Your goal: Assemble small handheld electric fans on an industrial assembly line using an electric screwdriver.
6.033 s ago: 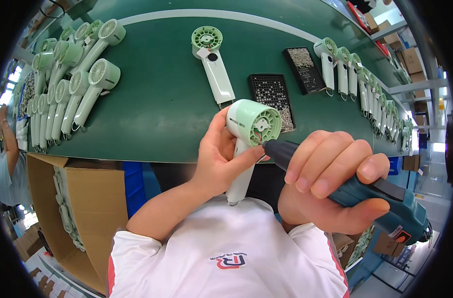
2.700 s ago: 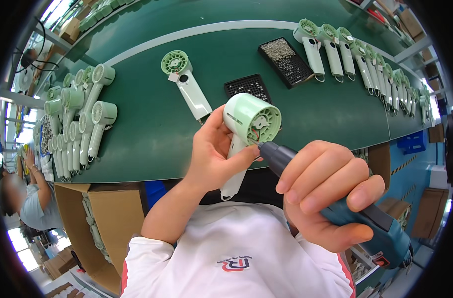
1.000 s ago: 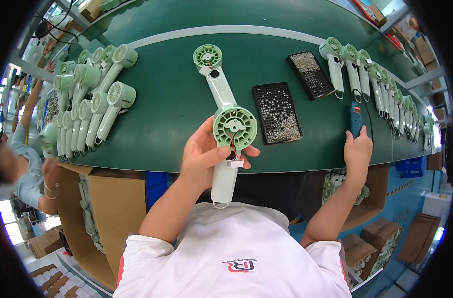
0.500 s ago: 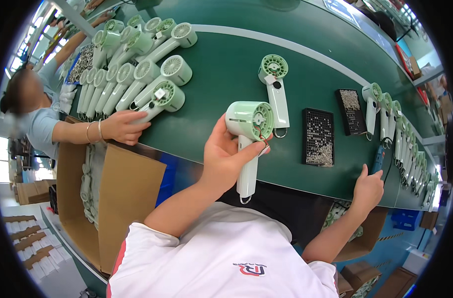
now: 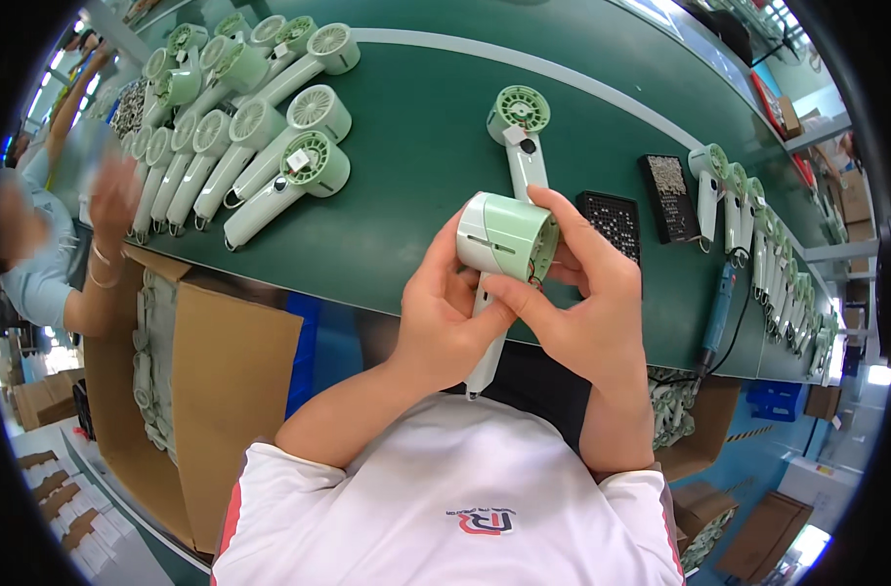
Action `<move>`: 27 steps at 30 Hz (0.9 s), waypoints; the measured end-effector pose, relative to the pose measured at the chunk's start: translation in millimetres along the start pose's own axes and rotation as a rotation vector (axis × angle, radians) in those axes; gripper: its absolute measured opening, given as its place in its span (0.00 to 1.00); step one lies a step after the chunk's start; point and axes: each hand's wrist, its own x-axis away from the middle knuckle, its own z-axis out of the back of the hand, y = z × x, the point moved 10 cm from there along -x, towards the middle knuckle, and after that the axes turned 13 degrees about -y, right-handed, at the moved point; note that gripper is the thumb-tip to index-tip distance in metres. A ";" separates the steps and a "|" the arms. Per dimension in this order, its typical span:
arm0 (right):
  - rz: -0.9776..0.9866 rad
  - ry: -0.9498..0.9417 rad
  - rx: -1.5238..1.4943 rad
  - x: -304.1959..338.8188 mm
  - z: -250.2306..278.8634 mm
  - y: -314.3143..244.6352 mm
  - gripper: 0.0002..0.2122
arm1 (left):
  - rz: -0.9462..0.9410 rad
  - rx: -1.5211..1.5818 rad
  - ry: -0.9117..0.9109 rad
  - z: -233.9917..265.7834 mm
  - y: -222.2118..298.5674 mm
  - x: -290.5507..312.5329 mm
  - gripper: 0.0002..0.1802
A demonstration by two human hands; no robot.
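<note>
A pale green and white handheld fan (image 5: 504,232) is held between my two hands at the near table edge, its handle slanting down toward me. My left hand (image 5: 434,317) is wrapped round the neck and the left of the fan head. My right hand (image 5: 592,303) grips the head's right side, thumb by the thin red wires and index finger along the upper rim. Just beyond lies a second handheld fan (image 5: 526,161) with a white connector on its open grille; the lower part of its handle is hidden behind my hands.
Two black screw trays (image 5: 668,200) lie right of centre, one partly hidden by my right hand. A blue electric screwdriver (image 5: 721,311) with a cord rests at the right edge. Fans (image 5: 211,146) crowd the left and right. A co-worker (image 5: 50,234) and a cardboard box (image 5: 233,381) are at left.
My right hand has left the electric screwdriver and come across to grip the fan head. The fan has turned slightly. At left, the co-worker's hand has let go of a fan and pulled back.
</note>
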 end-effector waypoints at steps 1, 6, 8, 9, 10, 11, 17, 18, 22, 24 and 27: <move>-0.001 -0.010 -0.001 -1.3 -3.9 -0.7 0.33 | -0.012 -0.026 -0.021 -0.5 3.9 -0.2 0.45; 0.033 0.028 -0.109 -4.3 -10.6 -0.5 0.30 | 0.022 0.025 -0.001 4.2 8.5 4.0 0.44; 0.016 0.023 -0.122 -4.9 -12.9 -0.5 0.30 | 0.041 0.056 0.009 5.6 7.6 5.0 0.43; 0.003 0.024 -0.139 -5.6 -14.2 0.4 0.30 | 0.039 0.057 0.013 6.4 8.8 5.1 0.43; 0.003 0.019 -0.138 -6.6 -16.4 0.1 0.30 | 0.041 0.062 0.018 7.2 9.5 5.2 0.42; 0.016 0.025 -0.112 -7.4 -17.7 -1.8 0.30 | 0.043 0.066 0.022 8.1 9.6 5.4 0.41; 0.000 0.003 -0.194 -12.1 -22.0 5.2 0.30 | 0.056 -0.007 0.002 14.2 14.6 5.2 0.39; 0.007 0.029 -0.216 -12.1 -21.2 5.9 0.30 | 0.055 -0.006 0.004 15.7 13.8 4.6 0.39; -0.051 -0.004 -0.222 -19.5 -28.6 -0.4 0.31 | 0.012 0.014 0.065 31.1 9.2 6.5 0.38; -0.043 0.068 -0.178 -16.6 -26.3 -7.5 0.33 | -0.004 0.101 0.118 38.2 14.2 6.1 0.36; 0.007 0.050 0.112 -7.8 -25.4 -21.1 0.30 | -0.047 0.265 0.271 54.1 30.7 0.6 0.25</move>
